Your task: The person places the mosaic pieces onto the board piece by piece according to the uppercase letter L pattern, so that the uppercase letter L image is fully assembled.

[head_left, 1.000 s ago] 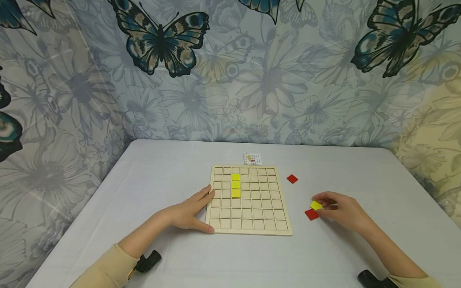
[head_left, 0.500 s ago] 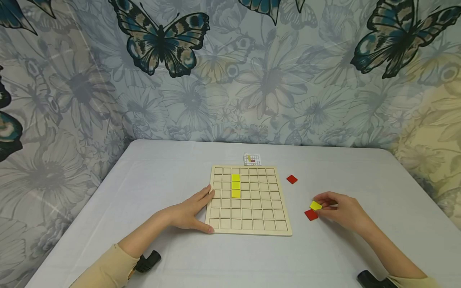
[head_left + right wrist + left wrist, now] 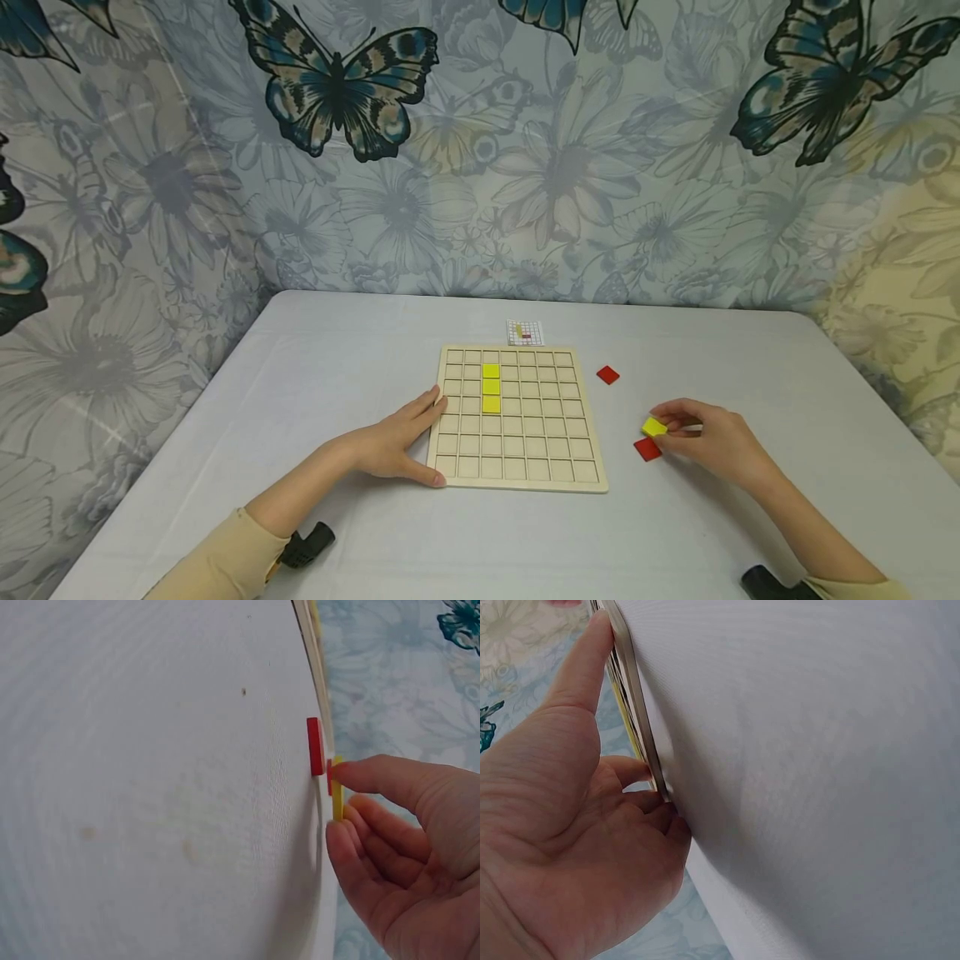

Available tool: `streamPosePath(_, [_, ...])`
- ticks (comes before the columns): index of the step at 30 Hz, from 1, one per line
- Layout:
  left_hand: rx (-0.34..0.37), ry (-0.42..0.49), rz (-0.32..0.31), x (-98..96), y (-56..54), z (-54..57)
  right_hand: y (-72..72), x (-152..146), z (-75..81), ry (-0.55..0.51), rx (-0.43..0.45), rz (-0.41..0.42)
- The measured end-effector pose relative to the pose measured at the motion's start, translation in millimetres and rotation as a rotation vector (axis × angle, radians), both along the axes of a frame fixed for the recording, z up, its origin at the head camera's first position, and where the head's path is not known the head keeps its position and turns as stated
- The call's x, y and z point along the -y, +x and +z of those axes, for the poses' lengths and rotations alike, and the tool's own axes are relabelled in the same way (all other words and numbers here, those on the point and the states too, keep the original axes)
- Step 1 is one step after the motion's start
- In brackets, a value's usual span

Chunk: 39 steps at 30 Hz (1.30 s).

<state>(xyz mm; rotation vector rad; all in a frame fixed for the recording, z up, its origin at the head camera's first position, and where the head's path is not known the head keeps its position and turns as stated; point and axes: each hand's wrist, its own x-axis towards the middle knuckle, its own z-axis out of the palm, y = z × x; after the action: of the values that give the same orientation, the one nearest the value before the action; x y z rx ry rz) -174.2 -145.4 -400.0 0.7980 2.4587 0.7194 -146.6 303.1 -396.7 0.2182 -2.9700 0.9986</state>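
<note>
A pale wooden grid board (image 3: 525, 450) lies on the white table, with three yellow square tiles (image 3: 491, 387) set one below another in one column. My left hand (image 3: 390, 437) rests at the board's left edge, fingers spread, thumb at the near corner; the left wrist view shows the thumb (image 3: 581, 667) along that edge. Right of the board, my right hand (image 3: 712, 437) pinches another yellow tile (image 3: 654, 427) between thumb and fingertips. This tile (image 3: 337, 802) is seen edge-on in the right wrist view, held above the table. Just below it lies a red tile (image 3: 647, 450), partly overlapped in the head view.
Farther back, a second red tile (image 3: 608, 375) lies beside the board's right edge. A small card (image 3: 524, 332) printed with a coloured grid sits behind the board. Beyond the white table (image 3: 360, 333) stands a wall (image 3: 562, 208) with butterflies and flowers.
My right hand has shifted very slightly left with the yellow tile still pinched. The left hand stays at the board's edge, and the tiles on the grid are unchanged.
</note>
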Motion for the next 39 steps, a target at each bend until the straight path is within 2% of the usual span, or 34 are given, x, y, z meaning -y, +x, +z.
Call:
streamPosePath(8, [0.001, -0.002, -0.001, -0.2, 0.5, 1.2, -0.4, 11.2, 3.7, -0.054, 0.026, -0.014])
streamPosePath(14, [-0.002, 0.002, -0.005, -0.2, 0.7, 1.1, -1.9, 21.1, 4.0, -0.105, 0.078, -0.016])
streamPosePath(24, [-0.006, 0.003, -0.007, -0.1, -0.2, 0.2, -4.6, 36.1, 2.0, -0.182, 0.095, 0.024])
streamPosePath(39, [-0.001, -0.016, -0.003, 0.3, 0.3, 1.1, -9.9, 71.1, 4.7, -0.219, 0.123, 0.126])
